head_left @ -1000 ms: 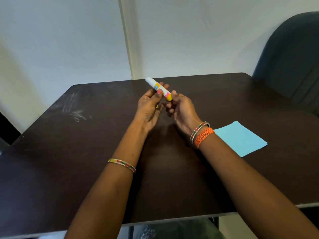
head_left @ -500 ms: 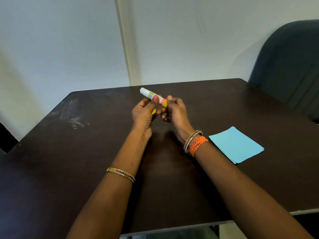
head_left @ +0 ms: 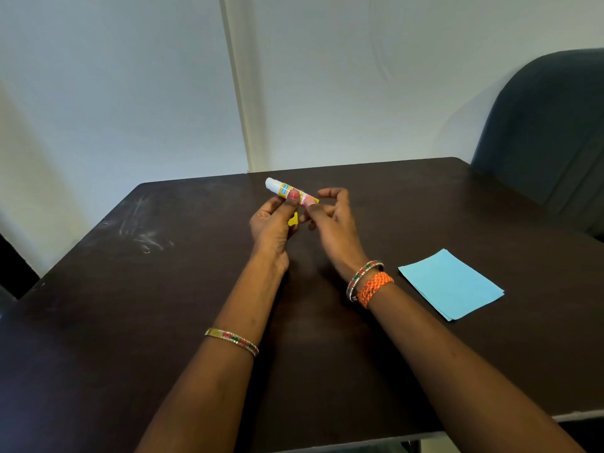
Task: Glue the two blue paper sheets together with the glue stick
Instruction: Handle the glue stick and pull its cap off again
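Held: glue stick (head_left: 287, 192), pinched at mid-barrel between thumb and fingers of left hand (head_left: 273, 223), raised above the table (head_left: 130, 305). Right hand (head_left: 330, 220) half-curled at the yellow end, fingertips (head_left: 309, 209) touching or just off it; whether they grip cannot be told from this view.

Item, near right: blue paper sheets (head_left: 451, 284), stacked flat on the table, well apart from both hands, untouched.

Orientation: stick's long axis runs from lower right to upper left, white end away from the person, yellow end toward the right hand; slightly tilted.

Risks: a light pinch may let the barrel slip while being twisted; a small yellow piece (head_left: 293, 220) between the hands, possibly the cap, could drop.
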